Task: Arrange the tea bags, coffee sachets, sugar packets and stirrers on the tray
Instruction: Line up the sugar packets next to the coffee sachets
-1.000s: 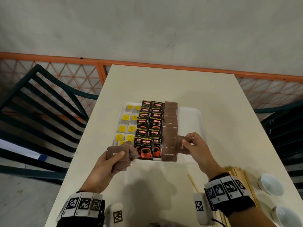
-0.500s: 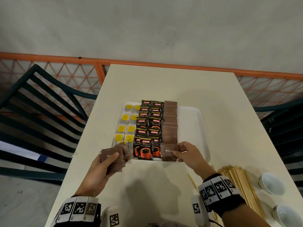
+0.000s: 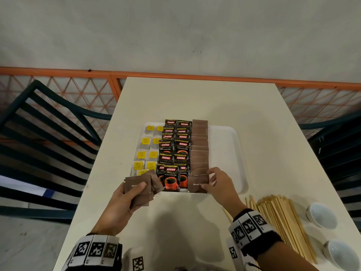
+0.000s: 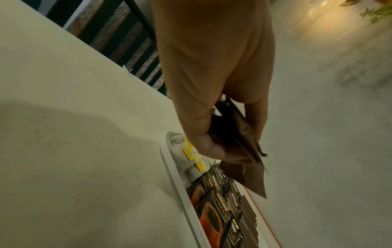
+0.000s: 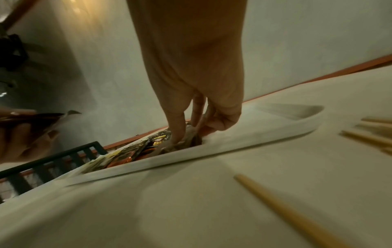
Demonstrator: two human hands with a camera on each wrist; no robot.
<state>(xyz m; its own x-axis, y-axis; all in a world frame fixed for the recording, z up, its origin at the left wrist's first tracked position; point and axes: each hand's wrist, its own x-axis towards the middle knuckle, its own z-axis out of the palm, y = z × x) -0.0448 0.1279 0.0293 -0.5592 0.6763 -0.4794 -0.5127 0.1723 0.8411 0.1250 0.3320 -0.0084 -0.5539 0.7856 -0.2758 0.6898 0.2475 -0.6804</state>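
Observation:
A white tray holds yellow-tagged tea bags on the left, black coffee sachets in the middle and a column of brown sugar packets beside them. My right hand pinches one brown sugar packet lying at the near end of that column, thumb on top; in the right wrist view its fingertips point down into the tray. My left hand grips a fanned stack of brown sugar packets just in front of the tray's near left corner. Wooden stirrers lie on the table at the right.
Two small white cups stand right of the stirrers. The tray's right third is bare. Dark green chairs flank the table, with an orange railing beyond its far edge.
My right hand carried its brown sugar packet leftward and toward me, and set it down at the near end of the sugar column. The left hand with its stack barely shifted.

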